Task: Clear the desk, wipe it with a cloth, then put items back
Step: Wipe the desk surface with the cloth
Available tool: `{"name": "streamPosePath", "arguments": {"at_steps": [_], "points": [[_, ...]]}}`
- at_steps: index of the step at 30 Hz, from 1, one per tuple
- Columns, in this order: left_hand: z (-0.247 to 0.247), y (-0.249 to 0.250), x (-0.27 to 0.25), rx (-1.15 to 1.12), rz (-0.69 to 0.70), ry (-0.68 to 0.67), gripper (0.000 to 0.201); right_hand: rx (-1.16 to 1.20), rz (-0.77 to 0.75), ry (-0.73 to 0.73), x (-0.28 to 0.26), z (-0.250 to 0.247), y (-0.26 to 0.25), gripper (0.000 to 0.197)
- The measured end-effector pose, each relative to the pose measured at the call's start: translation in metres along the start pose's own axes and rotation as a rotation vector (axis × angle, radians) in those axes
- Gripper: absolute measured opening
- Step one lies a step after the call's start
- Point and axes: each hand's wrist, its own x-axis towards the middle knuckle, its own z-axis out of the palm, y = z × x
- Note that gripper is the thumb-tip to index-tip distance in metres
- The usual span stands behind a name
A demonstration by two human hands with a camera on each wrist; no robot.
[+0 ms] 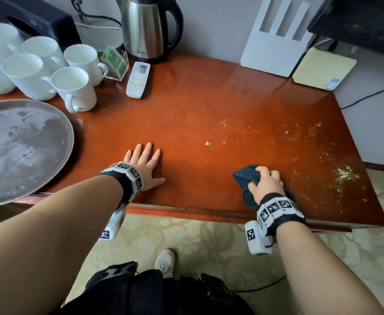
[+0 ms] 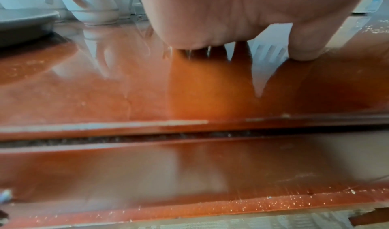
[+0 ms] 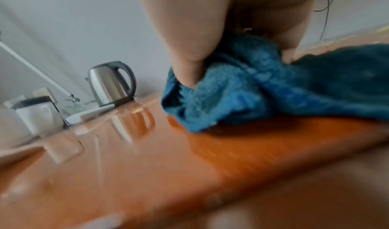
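Note:
A glossy red-brown desk fills the head view, with pale specks and smears over its right half. My right hand grips a bunched blue cloth and presses it on the desk near the front edge. My left hand lies flat on the desk with fingers spread and straight, holding nothing. In the left wrist view the palm rests on the desk surface. The right wrist view is blurred by motion.
Several white mugs stand at the back left, with a round grey tray, a white remote, a steel kettle and a tea-bag holder. A white rack and a pale pad sit at the back right.

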Motion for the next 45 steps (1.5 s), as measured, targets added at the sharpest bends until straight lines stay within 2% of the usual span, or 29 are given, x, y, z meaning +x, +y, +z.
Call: {"name": "streamPosePath", "arguments": {"at_steps": [2, 9, 12, 14, 18, 23, 25, 29, 30, 36, 38, 40, 42, 45], "points": [[-0.003, -0.004, -0.001, -0.038, -0.008, 0.012, 0.093, 0.031, -0.085, 0.017, 0.002, -0.005, -0.021, 0.04], [-0.015, -0.036, 0.008, -0.216, -0.197, 0.102, 0.108, -0.097, -0.656, -0.002, 0.002, 0.009, -0.169, 0.042], [-0.019, -0.051, 0.021, -0.233, -0.203, 0.099, 0.116, -0.2, -0.812, 0.002, 0.01, 0.029, -0.226, 0.042], [-0.022, -0.057, 0.029, -0.238, -0.188, 0.094, 0.122, -0.302, -0.863, -0.013, 0.02, 0.043, -0.249, 0.045], [-0.023, -0.065, 0.038, -0.235, -0.145, 0.06, 0.128, -0.391, -0.799, -0.099, 0.041, 0.06, -0.252, 0.052], [-0.028, -0.064, 0.037, -0.202, -0.15, 0.008, 0.129, -0.242, -0.48, -0.047, 0.058, 0.039, -0.202, 0.045], [-0.034, -0.06, 0.036, -0.202, -0.171, -0.004, 0.13, -0.269, -0.424, -0.07, 0.052, 0.03, -0.177, 0.039], [-0.044, -0.053, 0.038, -0.269, -0.195, 0.018, 0.125, -0.347, -0.494, -0.32, 0.038, 0.014, -0.152, 0.039], [-0.046, -0.051, 0.039, -0.284, -0.195, 0.007, 0.124, -0.345, -0.516, -0.34, 0.038, 0.009, -0.155, 0.039], [-0.038, -0.047, 0.048, -0.257, -0.193, -0.004, 0.133, -0.166, -0.658, -0.036, 0.069, 0.001, -0.23, 0.046], [-0.037, -0.047, 0.049, -0.256, -0.198, -0.012, 0.134, -0.228, -0.689, -0.037, 0.084, 0.012, -0.251, 0.048], [-0.039, -0.047, 0.051, -0.256, -0.199, -0.021, 0.134, -0.263, -0.658, -0.065, 0.093, 0.025, -0.259, 0.049], [-0.04, -0.047, 0.052, -0.25, -0.198, -0.033, 0.134, -0.248, -0.606, -0.068, 0.094, 0.034, -0.252, 0.045], [-0.041, -0.046, 0.053, -0.25, -0.209, -0.049, 0.135, -0.244, -0.611, -0.073, 0.081, 0.034, -0.228, 0.042]]}}
